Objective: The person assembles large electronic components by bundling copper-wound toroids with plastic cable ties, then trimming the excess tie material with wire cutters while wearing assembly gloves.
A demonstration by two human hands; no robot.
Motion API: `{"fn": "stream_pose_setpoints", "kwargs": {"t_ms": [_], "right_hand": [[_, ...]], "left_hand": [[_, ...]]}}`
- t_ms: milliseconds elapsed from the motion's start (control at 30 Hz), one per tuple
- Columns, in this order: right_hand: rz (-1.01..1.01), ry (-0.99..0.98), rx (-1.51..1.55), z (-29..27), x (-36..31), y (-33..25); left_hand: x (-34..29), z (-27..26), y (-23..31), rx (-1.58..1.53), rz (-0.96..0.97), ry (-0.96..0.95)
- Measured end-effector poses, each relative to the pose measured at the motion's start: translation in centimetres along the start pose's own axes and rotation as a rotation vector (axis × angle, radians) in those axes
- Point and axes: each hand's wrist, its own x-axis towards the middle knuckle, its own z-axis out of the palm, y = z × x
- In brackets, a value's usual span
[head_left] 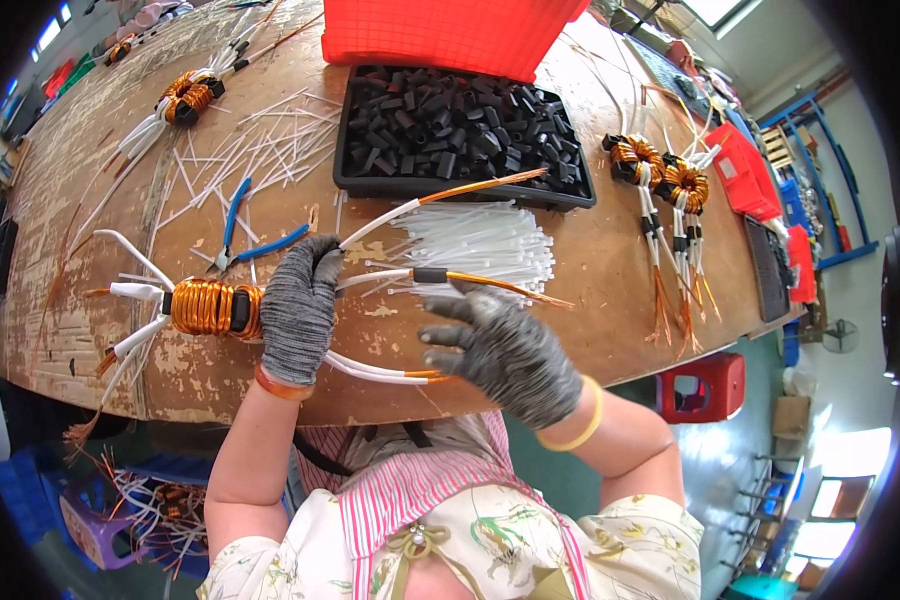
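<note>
A copper-wound toroidal coil [215, 308] with white-sleeved leads lies at the left front of the table. My left hand [300, 305], in a grey knit glove, is closed around the leads at the coil's right end. From it, sleeved wires run right to bare copper ends. One of them, a lead [400, 276], carries a short black tube [429, 275]. My right hand [510, 355], gloved too, is beside this lead's copper part with its fingers spread. Its upper fingertips overlap the wire; whether they touch it is unclear.
Beyond my hands lie white cable ties [480, 245] and a black tray [580, 200] of short black tubes. Blue-handled cutters [232, 235] rest near loose white strips [260, 145]. More coils [660, 180] lie at the right; a red basket [450, 30] stands behind the tray.
</note>
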Motion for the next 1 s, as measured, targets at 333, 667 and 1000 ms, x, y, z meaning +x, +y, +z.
{"fn": "stream_pose_setpoints", "kwargs": {"t_ms": [333, 667, 1000], "right_hand": [[-0.405, 0.288, -0.283, -1.6, 8.5, 4.1], [-0.322, 0.176, -0.34, -0.9, 10.4, 6.9], [-0.227, 0.123, -0.463, -1.7, 10.9, 6.4]], "left_hand": [[0.2, 0.1, -0.3, -0.082, 0.125, -0.027], [0.1, -0.1, -0.4, 0.035, 0.174, -0.004], [-0.1, 0.8, -1.0, 0.374, 0.295, 0.132]]}}
